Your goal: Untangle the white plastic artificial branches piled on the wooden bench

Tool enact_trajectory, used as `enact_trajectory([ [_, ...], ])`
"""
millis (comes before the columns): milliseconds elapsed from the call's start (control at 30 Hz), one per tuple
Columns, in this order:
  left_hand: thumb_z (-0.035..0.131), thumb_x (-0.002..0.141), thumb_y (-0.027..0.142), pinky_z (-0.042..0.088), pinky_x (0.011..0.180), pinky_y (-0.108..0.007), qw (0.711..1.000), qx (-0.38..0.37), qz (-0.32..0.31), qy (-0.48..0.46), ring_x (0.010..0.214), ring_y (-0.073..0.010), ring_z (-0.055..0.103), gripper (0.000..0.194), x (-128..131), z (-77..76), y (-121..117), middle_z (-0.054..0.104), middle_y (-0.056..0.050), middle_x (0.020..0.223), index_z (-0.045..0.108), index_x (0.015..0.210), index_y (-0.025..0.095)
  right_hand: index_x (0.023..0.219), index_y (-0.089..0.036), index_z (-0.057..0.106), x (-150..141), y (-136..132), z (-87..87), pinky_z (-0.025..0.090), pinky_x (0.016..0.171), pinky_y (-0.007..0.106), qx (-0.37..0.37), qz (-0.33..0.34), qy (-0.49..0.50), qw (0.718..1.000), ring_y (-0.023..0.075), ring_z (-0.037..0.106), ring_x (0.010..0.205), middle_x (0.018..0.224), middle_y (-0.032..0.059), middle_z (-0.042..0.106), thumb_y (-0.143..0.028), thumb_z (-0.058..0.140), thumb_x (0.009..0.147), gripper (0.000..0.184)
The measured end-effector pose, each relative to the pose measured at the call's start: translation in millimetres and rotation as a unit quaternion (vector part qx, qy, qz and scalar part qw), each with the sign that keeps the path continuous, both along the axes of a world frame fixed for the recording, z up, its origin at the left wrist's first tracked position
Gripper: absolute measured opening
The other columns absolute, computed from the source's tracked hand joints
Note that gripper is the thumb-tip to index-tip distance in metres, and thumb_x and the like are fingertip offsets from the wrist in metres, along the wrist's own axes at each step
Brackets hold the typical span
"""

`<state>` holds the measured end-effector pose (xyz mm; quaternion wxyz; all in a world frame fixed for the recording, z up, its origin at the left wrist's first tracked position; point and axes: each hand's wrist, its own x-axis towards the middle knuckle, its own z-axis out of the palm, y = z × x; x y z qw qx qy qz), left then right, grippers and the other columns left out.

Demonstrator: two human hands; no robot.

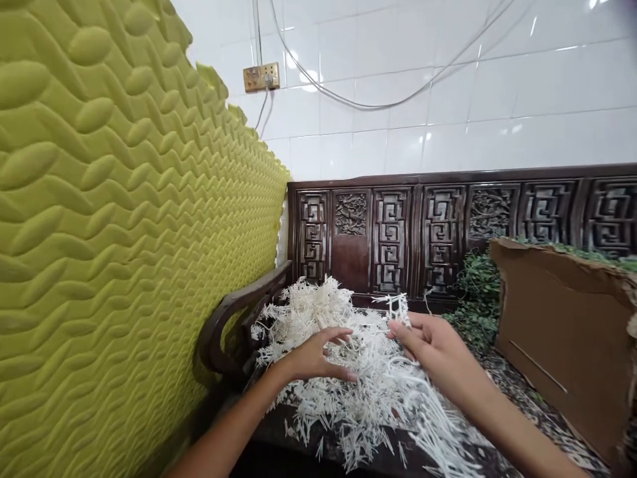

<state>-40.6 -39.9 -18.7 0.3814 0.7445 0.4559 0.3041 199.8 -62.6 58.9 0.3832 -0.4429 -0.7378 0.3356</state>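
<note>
White spiky sprigs [368,355] are heaped all over this carved dark-wood bench [350,257], just left of some brown cardboard [562,318]. Right hand [432,338]'s got one sprig [399,309] pinched; left hand [313,357]'s right at the heap, thumb and fingers spread.

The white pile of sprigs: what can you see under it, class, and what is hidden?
Under the white pile, the dark bench shows along the near edge. The middle is covered, so whatever lies beneath there cannot be seen.

White sprigs [374,373], wavy-patterned yellow mat [129,245]
</note>
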Motion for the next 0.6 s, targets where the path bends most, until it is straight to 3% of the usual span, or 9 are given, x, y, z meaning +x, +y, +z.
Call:
enact_trajectory([
  [133,0.075,0.07,0.046,0.046,0.088,-0.037,0.983,-0.053,-0.085,-0.154,0.108,-0.026,0.054,0.067,31.5,28.5,-18.9,0.059,-0.013,0.118,0.054,0.127,0.02,0.062,-0.022,0.038,-5.1,3.2,-11.1,0.019,0.044,0.025,0.009,0.02,-0.01,1.0,0.0102,0.026,0.046,0.051,-0.0066,0.031,-0.042,0.049,0.087,0.034],
  [200,0.063,0.08,0.051,0.046,0.083,-0.034,0.976,-0.06,-0.11,-0.179,0.093,-0.0212,0.058,0.05,42.3,33.5,-23.4,0.063,-0.01,0.102,0.063,0.114,0.015,0.062,-0.022,0.039,-7.8,3.1,-13.6,0.021,0.045,0.025,0.01,0.034,0.003,0.999,0.0103,0.028,0.047,0.053,-0.0061,0.031,-0.04,0.049,0.087,0.033],
  [300,0.053,0.085,0.054,0.045,0.072,-0.029,0.973,-0.068,-0.121,-0.184,0.07,-0.0143,0.054,0.046,47.4,33.0,-23.6,0.058,-0.004,0.073,0.067,0.088,0.011,0.062,-0.022,0.037,-10.1,0.1,-12.9,0.02,0.044,0.025,0.011,0.047,0.012,0.999,0.0097,0.025,0.047,0.054,-0.0064,0.029,-0.039,0.047,0.088,0.033],
  [433,0.049,0.087,0.056,0.04,0.061,-0.024,0.982,-0.06,-0.107,-0.142,0.056,-0.0108,0.044,0.046,44.2,31.5,-20.5,0.042,0.003,0.056,0.057,0.069,0.014,0.06,-0.022,0.03,-10.1,-3.1,-12.8,0.016,0.043,0.025,0.032,0.033,-0.016,0.999,0.0095,0.021,0.047,0.052,-0.0067,0.025,-0.037,0.049,0.087,0.036],
  [600,0.037,0.093,0.049,0.034,0.059,-0.023,0.996,0.073,-0.053,0.001,0.057,-0.0111,0.039,0.044,41.2,29.8,-17.6,0.041,0.002,0.059,0.047,0.065,0.017,0.057,-0.022,0.027,-9.8,-5.5,-9.1,0.018,0.042,0.025,0.072,0.008,-0.032,0.997,0.0091,0.021,0.045,0.05,-0.0069,0.024,-0.033,0.053,0.085,0.04],
])
